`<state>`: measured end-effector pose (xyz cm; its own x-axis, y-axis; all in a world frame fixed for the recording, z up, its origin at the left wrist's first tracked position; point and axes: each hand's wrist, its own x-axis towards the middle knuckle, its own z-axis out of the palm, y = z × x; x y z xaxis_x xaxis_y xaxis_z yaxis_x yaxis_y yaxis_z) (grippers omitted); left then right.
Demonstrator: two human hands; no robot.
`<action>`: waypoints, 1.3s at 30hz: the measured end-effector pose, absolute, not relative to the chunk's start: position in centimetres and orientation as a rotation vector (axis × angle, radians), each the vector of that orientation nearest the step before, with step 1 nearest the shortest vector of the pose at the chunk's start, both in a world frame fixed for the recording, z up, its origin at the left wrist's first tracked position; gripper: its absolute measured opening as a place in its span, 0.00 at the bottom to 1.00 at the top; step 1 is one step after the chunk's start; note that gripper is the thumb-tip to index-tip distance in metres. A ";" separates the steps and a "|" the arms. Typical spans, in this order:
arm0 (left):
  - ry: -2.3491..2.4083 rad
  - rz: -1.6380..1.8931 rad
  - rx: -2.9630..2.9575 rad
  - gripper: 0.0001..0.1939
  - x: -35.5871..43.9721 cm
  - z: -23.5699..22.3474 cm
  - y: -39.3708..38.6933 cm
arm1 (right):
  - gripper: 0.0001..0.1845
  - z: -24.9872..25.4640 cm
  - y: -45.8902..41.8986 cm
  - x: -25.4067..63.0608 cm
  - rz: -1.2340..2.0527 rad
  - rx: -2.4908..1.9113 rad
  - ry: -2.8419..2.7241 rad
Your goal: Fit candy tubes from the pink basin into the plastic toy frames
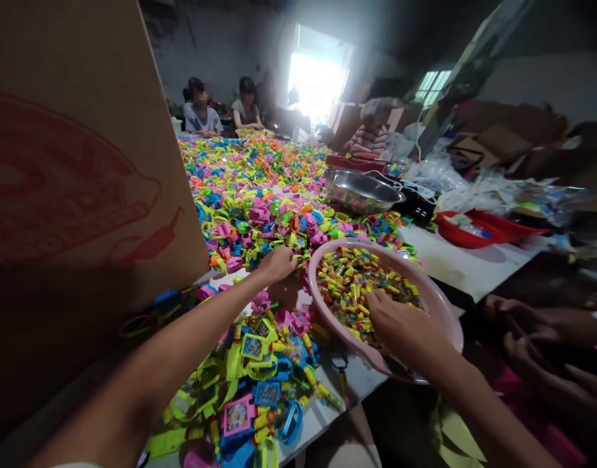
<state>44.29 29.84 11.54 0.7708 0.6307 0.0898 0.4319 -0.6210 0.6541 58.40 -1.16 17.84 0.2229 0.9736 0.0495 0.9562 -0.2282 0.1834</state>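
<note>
The relation that matters here is between the two hands and the pink basin [442,305] of small yellow tubes [347,276], which sits on the bench [466,257] ahead of the person and to the right. The right hand [388,315] is clearly the nearer to the tubes: it reaches over the near side of the basin, its bent fingers pointing down and leftward among them. The left hand [277,264] is outside, near the basin's left rim, at the close edge of a broad heap of colourful plastic toys [259,224], so for that hand the tubes lie to the right, across the rim. The basin's long axis, as seen, slants from far left to near right; the tubes themselves point every which way, offering no shared direction to line up with. The left hand is curled, fingertips drawn in, but whether it pinches anything cannot be told; the right hand's fingertips are lost among the tubes, so its hold cannot be told either. A looser spread of watch-shaped toys [238,416] lies below the left forearm, between it and the bench's near edge.
</note>
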 end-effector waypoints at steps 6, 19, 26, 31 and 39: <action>0.786 0.415 2.222 0.25 43.8 16.1 30.8 | 0.18 18.2 -6.3 57.9 0.452 2.262 1.912; 0.584 0.335 1.614 0.18 28.8 25.5 12.9 | 0.14 14.5 -25.7 52.3 0.181 3.201 1.875; 0.600 0.550 1.322 0.16 19.2 24.6 0.1 | 0.25 14.0 -30.5 51.5 0.259 3.304 1.722; 0.626 0.908 0.988 0.16 14.3 23.2 -4.8 | 0.24 14.7 -30.3 48.3 0.141 3.257 1.940; 0.710 1.085 0.860 0.17 11.0 19.6 -10.5 | 0.22 15.4 -33.6 45.0 0.246 3.314 2.056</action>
<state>11.05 -10.49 19.63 0.3156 0.9458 -0.0770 -0.4487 0.2203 0.8661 45.00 -33.64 15.37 0.5167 0.7242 0.4567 0.8115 -0.2441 -0.5309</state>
